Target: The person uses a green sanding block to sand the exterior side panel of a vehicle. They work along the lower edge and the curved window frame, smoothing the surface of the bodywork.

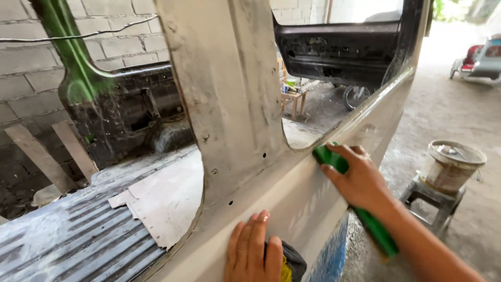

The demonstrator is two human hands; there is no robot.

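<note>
A stripped vehicle body side, coated in pale grey-beige primer [292, 193], fills the middle of the view. My right hand [360, 180] presses a long green block [373, 224] against the panel just below the window opening's lower edge. My left hand [253, 250] lies flat on the panel lower down, fingers together, with a dark and yellow cloth [289, 263] beside it under the palm edge. A wide primed pillar [229, 89] rises above both hands.
Ribbed metal floor [68, 240] with a loose pale sheet [167, 203] lies inside the body. A dirty bucket [451, 167] sits on a small stool [433, 201] at the right. A block wall [31, 68], wooden planks, a dark door panel [339, 49] and a small wooden table [295, 99] stand behind.
</note>
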